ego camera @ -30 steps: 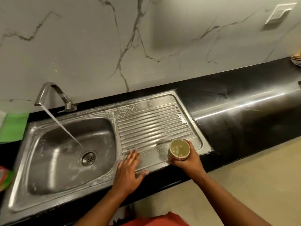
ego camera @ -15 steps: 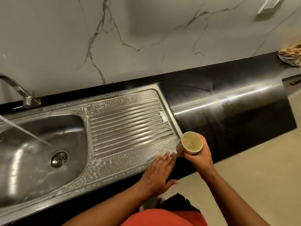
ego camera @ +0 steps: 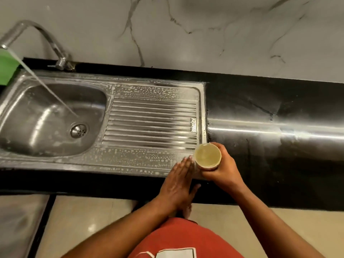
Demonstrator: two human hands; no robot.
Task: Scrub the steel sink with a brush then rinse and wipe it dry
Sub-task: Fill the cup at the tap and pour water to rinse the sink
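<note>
Soapy steel sink risks staying streaked: the right hand, fingers curled round a full cup at the sink's right corner, could spill onto the black tabletop while the flat, open left hand rubs beside it.

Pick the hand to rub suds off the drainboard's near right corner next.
Left. Left hand lies flat with fingers straight at that soapy corner of the sink; right hand is wrapped round the cup.

sink: at nine o'clock the frame edge cuts its left end from you.
green cloth: only part shows to you, cropped at left.
cup: your right hand hides its wall.
left hand: fingertips blurred.
worktop: runs off at three o'clock.
</note>
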